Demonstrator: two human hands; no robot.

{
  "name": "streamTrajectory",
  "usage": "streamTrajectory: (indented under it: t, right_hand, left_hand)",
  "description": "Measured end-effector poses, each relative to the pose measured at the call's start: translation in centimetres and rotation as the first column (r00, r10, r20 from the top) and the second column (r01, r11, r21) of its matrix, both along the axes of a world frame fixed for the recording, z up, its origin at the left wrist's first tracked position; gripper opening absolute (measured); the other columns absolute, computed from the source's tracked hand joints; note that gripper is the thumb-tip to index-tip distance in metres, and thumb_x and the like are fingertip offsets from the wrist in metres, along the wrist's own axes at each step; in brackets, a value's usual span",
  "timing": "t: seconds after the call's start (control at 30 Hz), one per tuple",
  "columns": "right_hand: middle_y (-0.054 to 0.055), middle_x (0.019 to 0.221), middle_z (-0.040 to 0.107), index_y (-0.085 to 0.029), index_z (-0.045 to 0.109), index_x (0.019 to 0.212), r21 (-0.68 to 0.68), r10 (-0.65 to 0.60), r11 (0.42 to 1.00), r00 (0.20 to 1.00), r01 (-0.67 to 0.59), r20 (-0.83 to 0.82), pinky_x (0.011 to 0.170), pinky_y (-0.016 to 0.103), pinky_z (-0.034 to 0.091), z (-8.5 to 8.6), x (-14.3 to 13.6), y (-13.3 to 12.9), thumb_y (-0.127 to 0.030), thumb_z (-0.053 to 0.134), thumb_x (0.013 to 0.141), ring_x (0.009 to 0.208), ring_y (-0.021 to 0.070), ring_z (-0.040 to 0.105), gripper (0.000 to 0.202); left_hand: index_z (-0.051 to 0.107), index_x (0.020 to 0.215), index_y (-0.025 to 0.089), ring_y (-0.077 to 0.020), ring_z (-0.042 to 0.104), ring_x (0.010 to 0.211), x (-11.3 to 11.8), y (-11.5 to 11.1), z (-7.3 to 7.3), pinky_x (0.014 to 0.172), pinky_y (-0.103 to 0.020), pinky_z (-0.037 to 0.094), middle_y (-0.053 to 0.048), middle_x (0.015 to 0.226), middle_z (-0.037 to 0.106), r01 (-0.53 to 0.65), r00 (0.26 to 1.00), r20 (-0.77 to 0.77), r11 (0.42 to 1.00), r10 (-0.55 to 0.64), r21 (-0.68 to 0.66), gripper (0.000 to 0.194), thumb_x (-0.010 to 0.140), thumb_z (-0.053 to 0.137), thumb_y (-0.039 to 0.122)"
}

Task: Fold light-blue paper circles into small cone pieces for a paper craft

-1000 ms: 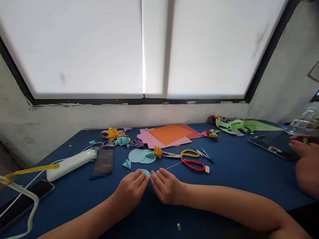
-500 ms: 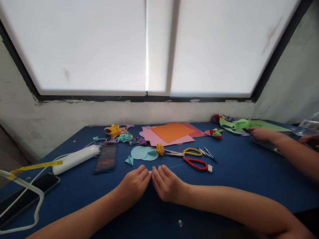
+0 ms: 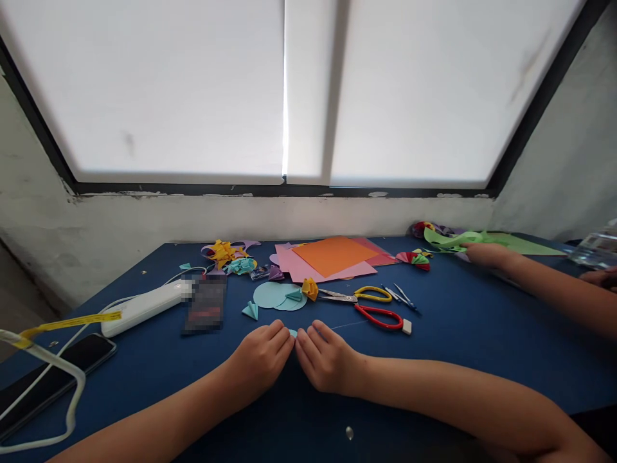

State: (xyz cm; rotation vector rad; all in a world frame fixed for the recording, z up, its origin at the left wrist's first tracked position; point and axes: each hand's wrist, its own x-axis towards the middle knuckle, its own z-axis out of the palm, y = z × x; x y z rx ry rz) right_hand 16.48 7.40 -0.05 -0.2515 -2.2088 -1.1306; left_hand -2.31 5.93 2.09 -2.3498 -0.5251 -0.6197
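My left hand [image 3: 263, 355] and my right hand [image 3: 328, 357] meet fingertip to fingertip above the blue table. Both are closed in a pinch on a small light blue paper piece [image 3: 293, 333], mostly hidden by the fingers. A thin thread [image 3: 349, 323] runs from my right hand toward the scissors [image 3: 380, 317], which lie open with one red and one yellow handle. Beyond my hands lie light blue paper circles [image 3: 270, 295], a folded light blue cone [image 3: 251, 310] and a folded yellow piece [image 3: 310, 289].
Orange [image 3: 335, 256] and pink sheets lie at the back. A power bank [image 3: 144, 308], a phone [image 3: 58, 379] and cables are at left. White pointed tools [image 3: 402, 297] and an eraser [image 3: 407, 327] lie right. Another person's hand [image 3: 486, 256] touches green paper [image 3: 446, 240].
A little more of the light blue piece shows between my fingertips, and my hands have barely shifted. The other person's hand has moved left over the green paper.
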Motion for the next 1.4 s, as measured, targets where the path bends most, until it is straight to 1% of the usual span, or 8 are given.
streamTrajectory:
  t: [0.2, 0.33, 0.53, 0.7, 0.9, 1.07, 1.23, 1.4]
  right_hand:
    - [0.016, 0.084, 0.067, -0.004, 0.062, 0.087, 0.018, -0.003, 1.0, 0.999, 0.002, 0.041, 0.075, 0.041, 0.044, 0.2, 0.0, -0.2, -0.005, 0.041, 0.083, 0.072, 0.0227, 0.062, 0.021]
    - [0.016, 0.083, 0.066, -0.003, 0.062, 0.086, 0.015, -0.01, 1.0, 0.998, 0.009, 0.055, 0.076, 0.041, 0.044, 0.2, -0.1, -0.2, -0.006, 0.042, 0.083, 0.072, 0.022, 0.061, 0.02]
    - [0.018, 0.085, 0.066, -0.002, 0.061, 0.089, 0.008, -0.022, 1.0, 0.997, 0.022, 0.071, 0.075, 0.043, 0.044, 0.0, 0.0, -0.1, -0.006, 0.043, 0.084, 0.073, 0.0227, 0.062, 0.019]
    - [0.019, 0.085, 0.067, 0.0, 0.062, 0.09, 0.052, -0.055, 0.997, 0.996, 0.051, 0.077, 0.075, 0.043, 0.044, 0.3, -0.1, -0.5, -0.005, 0.041, 0.083, 0.073, 0.0244, 0.063, 0.022]
    - [0.018, 0.092, 0.067, -0.003, 0.062, 0.095, 0.065, -0.051, 0.997, 0.997, 0.047, 0.063, 0.074, 0.042, 0.046, 0.6, 0.1, -0.5, -0.008, 0.043, 0.085, 0.076, 0.0232, 0.063, 0.023]
    - [0.018, 0.086, 0.068, 0.0, 0.062, 0.093, 0.07, -0.046, 0.997, 0.997, 0.042, 0.065, 0.074, 0.043, 0.045, 0.4, 0.0, -0.4, -0.005, 0.043, 0.083, 0.074, 0.0246, 0.064, 0.023]
    - [0.017, 0.086, 0.067, -0.001, 0.061, 0.094, 0.025, -0.063, 0.998, 0.996, 0.061, 0.057, 0.075, 0.043, 0.045, 0.2, -0.1, -0.3, -0.005, 0.042, 0.084, 0.076, 0.0237, 0.063, 0.022]
    - [0.016, 0.085, 0.067, -0.003, 0.061, 0.092, -0.027, -0.035, 0.999, 0.998, 0.034, -0.048, 0.074, 0.041, 0.045, 0.2, -0.1, -0.4, -0.004, 0.04, 0.085, 0.075, 0.0222, 0.062, 0.022]
  left_hand:
    - [0.06, 0.079, 0.008, -0.0192, 0.052, 0.066, 0.4, -0.7, 0.7, 0.053, -0.03, 0.042, -0.009, 0.07, 0.059, -0.058, 0.997, -0.055, 0.997, 0.061, 0.054, 0.024, 0.087, 0.038, 0.004]
    - [0.06, 0.074, 0.01, -0.0192, 0.052, 0.066, 0.5, -1.1, 0.7, 0.05, -0.03, 0.037, -0.008, 0.068, 0.06, -0.054, 0.996, -0.071, 0.992, 0.062, 0.113, 0.021, 0.085, 0.043, 0.003]
    - [0.063, 0.08, 0.007, -0.0229, 0.056, 0.076, 0.4, -1.6, 0.4, 0.055, -0.031, 0.041, -0.012, 0.075, 0.064, -0.029, 0.998, -0.058, 0.985, 0.039, 0.168, 0.021, 0.085, 0.043, 0.003]
    - [0.06, 0.072, 0.009, -0.0188, 0.056, 0.067, 0.3, -1.0, 0.2, 0.054, -0.028, 0.044, -0.008, 0.067, 0.061, -0.021, 1.0, -0.012, 0.991, 0.023, 0.129, 0.022, 0.085, 0.044, 0.001]
    - [0.059, 0.071, 0.01, -0.0174, 0.053, 0.061, 0.3, -0.6, 0.2, 0.056, -0.029, 0.047, -0.008, 0.063, 0.057, -0.018, 0.999, 0.039, 0.997, 0.016, 0.074, 0.029, 0.086, 0.036, 0.001]
    - [0.06, 0.072, 0.008, -0.0171, 0.052, 0.06, 0.4, -0.8, 0.4, 0.055, -0.029, 0.047, -0.008, 0.063, 0.058, 0.002, 0.999, 0.041, 0.998, -0.005, 0.063, 0.024, 0.085, 0.041, 0.001]
    - [0.06, 0.078, 0.009, -0.0182, 0.055, 0.065, 0.4, -0.8, 0.5, 0.055, -0.029, 0.047, -0.008, 0.068, 0.06, -0.029, 0.997, 0.066, 0.999, 0.027, 0.023, 0.022, 0.087, 0.041, 0.003]
    - [0.057, 0.075, 0.012, -0.0166, 0.052, 0.061, 0.5, -0.6, 0.5, 0.062, -0.031, 0.049, -0.006, 0.065, 0.058, -0.026, 0.994, 0.104, 0.999, 0.029, -0.03, 0.025, 0.086, 0.038, 0.0]
